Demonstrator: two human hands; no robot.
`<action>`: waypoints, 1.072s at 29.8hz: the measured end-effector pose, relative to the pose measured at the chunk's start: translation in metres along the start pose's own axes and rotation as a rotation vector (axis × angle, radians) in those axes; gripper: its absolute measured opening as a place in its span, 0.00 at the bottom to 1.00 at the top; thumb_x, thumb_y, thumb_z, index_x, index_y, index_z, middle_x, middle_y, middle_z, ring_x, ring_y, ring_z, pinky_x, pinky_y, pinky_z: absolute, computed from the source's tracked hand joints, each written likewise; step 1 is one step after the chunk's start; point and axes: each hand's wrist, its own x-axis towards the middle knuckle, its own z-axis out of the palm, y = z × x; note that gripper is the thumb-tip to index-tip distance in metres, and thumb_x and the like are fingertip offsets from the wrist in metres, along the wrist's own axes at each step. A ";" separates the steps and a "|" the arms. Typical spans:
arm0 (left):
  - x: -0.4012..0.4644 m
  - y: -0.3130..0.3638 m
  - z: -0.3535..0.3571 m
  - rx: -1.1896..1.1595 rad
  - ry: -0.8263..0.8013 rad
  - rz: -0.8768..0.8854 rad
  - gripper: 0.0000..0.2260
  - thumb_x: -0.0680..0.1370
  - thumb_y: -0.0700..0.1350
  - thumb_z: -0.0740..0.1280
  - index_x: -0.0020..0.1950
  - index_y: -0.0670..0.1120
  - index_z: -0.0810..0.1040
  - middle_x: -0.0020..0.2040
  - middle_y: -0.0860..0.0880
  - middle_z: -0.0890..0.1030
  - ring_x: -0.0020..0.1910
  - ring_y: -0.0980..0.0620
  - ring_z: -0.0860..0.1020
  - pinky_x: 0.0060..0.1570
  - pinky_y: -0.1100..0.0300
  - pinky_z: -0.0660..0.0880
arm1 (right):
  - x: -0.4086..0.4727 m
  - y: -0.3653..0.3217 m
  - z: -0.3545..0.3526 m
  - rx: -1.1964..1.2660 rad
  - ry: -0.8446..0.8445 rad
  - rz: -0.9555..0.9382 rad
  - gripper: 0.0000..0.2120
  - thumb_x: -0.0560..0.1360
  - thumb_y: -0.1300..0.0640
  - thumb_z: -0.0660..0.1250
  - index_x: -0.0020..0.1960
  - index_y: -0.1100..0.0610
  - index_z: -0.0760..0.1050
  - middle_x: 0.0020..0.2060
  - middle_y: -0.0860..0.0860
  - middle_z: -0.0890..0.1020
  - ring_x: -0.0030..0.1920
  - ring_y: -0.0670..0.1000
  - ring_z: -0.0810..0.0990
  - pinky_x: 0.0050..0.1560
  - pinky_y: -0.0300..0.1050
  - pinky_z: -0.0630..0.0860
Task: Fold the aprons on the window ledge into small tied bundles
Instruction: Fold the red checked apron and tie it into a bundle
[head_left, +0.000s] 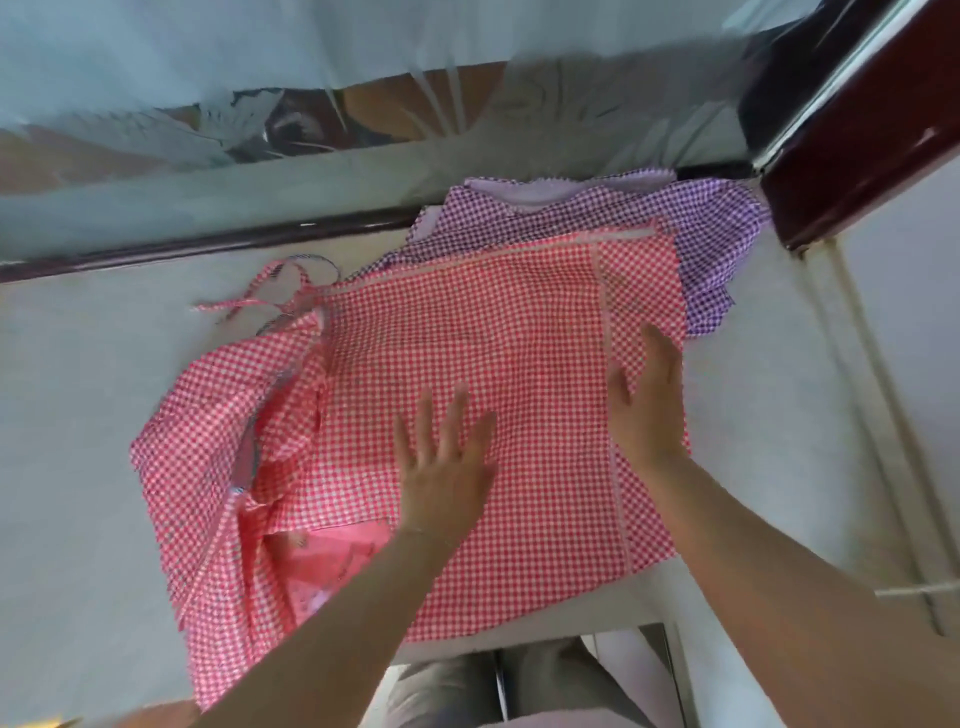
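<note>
Two aprons lie on the window ledge (78, 415): a red checked apron (467, 322) spread on top and a purple checked apron (706, 228) partly beneath it, toward the far right corner. The left hand (447, 467) presses flat on the red cloth's middle, fingers spread. The right hand (649, 400) lies flat, fingers straight, by its right hem.

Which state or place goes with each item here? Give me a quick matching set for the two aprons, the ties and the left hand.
Things:
1. red checked apron
2. purple checked apron
3. apron ties
4. left hand

States:
A. partly covered, far right by the window frame
B. flat, fingers spread on cloth
C. spread on top, on the ledge
D. loose at the far left corner

Pairs: 1-C, 2-A, 3-D, 4-B
</note>
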 end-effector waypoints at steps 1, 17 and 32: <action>-0.006 0.012 0.004 0.038 -0.066 0.105 0.33 0.72 0.60 0.66 0.74 0.55 0.59 0.78 0.47 0.50 0.76 0.36 0.44 0.69 0.32 0.40 | -0.008 0.013 -0.007 -0.015 0.064 0.070 0.26 0.78 0.57 0.63 0.74 0.57 0.61 0.70 0.57 0.67 0.69 0.57 0.67 0.69 0.53 0.67; 0.052 0.033 0.027 0.071 -0.626 -0.066 0.41 0.75 0.67 0.59 0.76 0.59 0.33 0.76 0.51 0.31 0.74 0.38 0.33 0.70 0.33 0.44 | -0.079 0.073 -0.076 0.312 -0.570 0.543 0.24 0.75 0.43 0.67 0.63 0.59 0.73 0.53 0.53 0.79 0.53 0.55 0.78 0.52 0.45 0.73; 0.049 0.038 0.031 0.074 -0.555 -0.044 0.41 0.74 0.67 0.60 0.76 0.60 0.36 0.78 0.50 0.35 0.75 0.37 0.35 0.70 0.33 0.44 | -0.060 0.115 -0.101 -0.389 -0.666 0.651 0.18 0.77 0.46 0.65 0.56 0.59 0.73 0.57 0.59 0.79 0.55 0.60 0.78 0.55 0.50 0.73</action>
